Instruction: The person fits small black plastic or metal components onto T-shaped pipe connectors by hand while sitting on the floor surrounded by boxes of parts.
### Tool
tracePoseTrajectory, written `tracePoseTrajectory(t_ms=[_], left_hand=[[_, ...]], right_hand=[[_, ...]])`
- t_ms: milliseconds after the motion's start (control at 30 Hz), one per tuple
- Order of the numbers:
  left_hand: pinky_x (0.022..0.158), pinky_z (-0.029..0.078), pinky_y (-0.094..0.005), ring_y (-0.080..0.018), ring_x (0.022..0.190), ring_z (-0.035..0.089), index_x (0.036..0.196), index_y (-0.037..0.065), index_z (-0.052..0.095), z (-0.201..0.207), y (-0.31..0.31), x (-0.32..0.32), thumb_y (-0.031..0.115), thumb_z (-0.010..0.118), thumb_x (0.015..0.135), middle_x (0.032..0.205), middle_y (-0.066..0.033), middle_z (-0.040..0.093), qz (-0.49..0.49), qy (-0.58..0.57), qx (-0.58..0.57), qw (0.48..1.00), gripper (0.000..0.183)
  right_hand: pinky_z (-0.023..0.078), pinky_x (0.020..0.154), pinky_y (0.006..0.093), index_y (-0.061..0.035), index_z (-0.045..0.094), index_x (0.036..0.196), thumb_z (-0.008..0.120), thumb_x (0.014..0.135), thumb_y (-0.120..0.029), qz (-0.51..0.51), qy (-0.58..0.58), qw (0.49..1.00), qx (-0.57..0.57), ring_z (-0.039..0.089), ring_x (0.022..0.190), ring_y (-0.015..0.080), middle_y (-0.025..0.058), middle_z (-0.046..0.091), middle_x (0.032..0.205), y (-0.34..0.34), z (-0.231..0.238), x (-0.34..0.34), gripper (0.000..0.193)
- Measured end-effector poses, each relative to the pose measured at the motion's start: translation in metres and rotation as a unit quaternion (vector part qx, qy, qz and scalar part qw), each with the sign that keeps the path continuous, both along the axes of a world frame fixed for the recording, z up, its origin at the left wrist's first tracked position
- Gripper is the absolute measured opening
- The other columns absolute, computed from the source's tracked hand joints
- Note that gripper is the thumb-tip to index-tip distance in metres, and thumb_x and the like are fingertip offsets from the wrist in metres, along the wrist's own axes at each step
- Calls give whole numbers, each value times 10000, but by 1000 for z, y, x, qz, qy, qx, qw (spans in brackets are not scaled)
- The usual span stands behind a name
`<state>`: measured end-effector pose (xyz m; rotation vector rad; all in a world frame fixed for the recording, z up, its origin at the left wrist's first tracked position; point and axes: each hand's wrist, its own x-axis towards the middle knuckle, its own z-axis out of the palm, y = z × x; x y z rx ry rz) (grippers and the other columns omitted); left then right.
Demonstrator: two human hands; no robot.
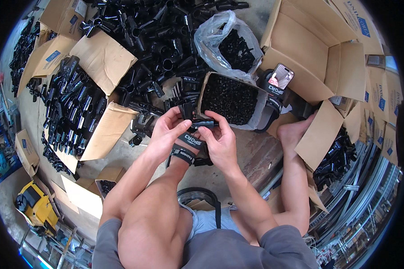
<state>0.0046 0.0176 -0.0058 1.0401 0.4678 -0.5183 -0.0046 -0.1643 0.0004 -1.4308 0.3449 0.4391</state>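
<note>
Above my sandalled foot, both my hands are raised close together. My left hand (168, 129) pinches a black plastic tube-like part (186, 110) between thumb and fingers. My right hand (220, 144) grips a glossy black plastic piece (204, 124) that lies sideways against the first; whether the two are joined I cannot tell. Just beyond my right hand stands a box (261, 106) filled with small black pieces (229, 96). Behind it, a clear plastic bag (206, 41) holds more small black pieces.
A large heap of black tubular parts (159, 33) spreads across the floor ahead. An open carton (107, 130) full of them lies left, another open carton (296, 49) right. A phone (281, 75) rests by my right sandal. A yellow machine (39, 208) stands lower left; metal bars (345, 197) lie right.
</note>
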Motion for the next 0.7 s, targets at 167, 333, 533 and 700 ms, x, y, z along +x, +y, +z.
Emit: tracePoseTrajectory(t_ms=[167, 333, 533, 700], left_hand=[[1088, 468, -363, -188, 1199, 620, 1340, 36, 508, 11, -9, 1, 98, 679, 982, 1252, -110, 672, -3, -20, -11, 1000, 401], [1088, 472, -367, -202, 1198, 624, 1336, 37, 501, 7, -12, -1, 91, 702, 967, 1267, -119, 662, 23, -28, -29, 999, 424], [1083, 475, -386, -203, 1202, 622, 1338, 46, 485, 5, -9, -6, 99, 739, 937, 1315, -131, 629, 49, -50, -60, 996, 478], [1085, 472, -381, -205, 1194, 628, 1298, 62, 482, 10, -5, -4, 67, 762, 906, 1293, -139, 641, 52, -38, -98, 993, 482]], right_hand=[[568, 764, 272, -3, 524, 1424, 706, 965, -68, 1, -33, 999, -40, 697, 834, 115, 74, 739, 919, -9, 6, 3, 498], [569, 762, 272, 6, 491, 1464, 637, 1030, -129, -6, -13, 999, 34, 694, 849, 114, 93, 734, 963, -13, 2, 5, 477], [560, 799, 268, 23, 526, 1364, 650, 1025, -142, 18, -18, 999, 24, 679, 884, 108, 81, 716, 986, -18, 13, 9, 397], [560, 799, 270, 34, 544, 1279, 664, 1017, -146, 46, 12, 996, 75, 675, 888, 112, 76, 706, 1004, -32, 13, 20, 339]])
